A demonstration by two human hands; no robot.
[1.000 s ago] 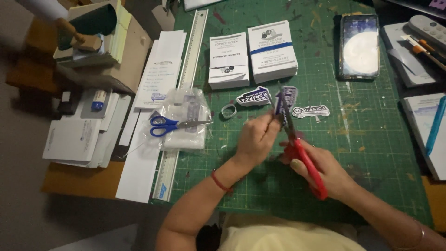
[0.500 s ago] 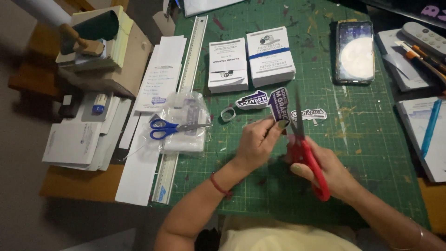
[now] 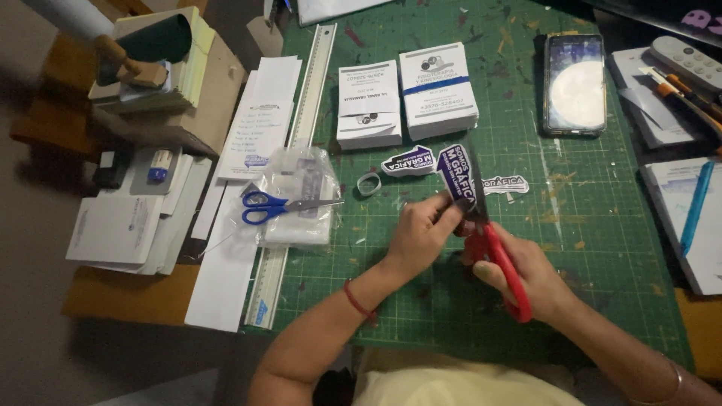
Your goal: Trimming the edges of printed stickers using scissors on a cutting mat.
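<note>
My left hand [image 3: 423, 229] pinches a small dark purple sticker [image 3: 456, 171] and holds it upright above the green cutting mat [image 3: 602, 233]. My right hand [image 3: 526, 274] grips red-handled scissors [image 3: 502, 267], whose blades point up along the sticker's right edge. Two more cut stickers lie flat on the mat just beyond: a dark one [image 3: 408, 161] to the left and a pale one [image 3: 505, 184] to the right. A small grey ring [image 3: 368, 183] lies beside them.
Two stacks of white cards [image 3: 406, 101] sit at the mat's far side, a phone [image 3: 574, 83] to their right. Blue-handled scissors [image 3: 278, 204] rest on a plastic bag [image 3: 299, 197] beside a long metal ruler [image 3: 295, 158]. Papers, boxes and notebooks crowd both sides.
The sticker has been turned a little in my left hand and the scissors have shifted up along its edge. Both hands stay over the same spot of the mat.
</note>
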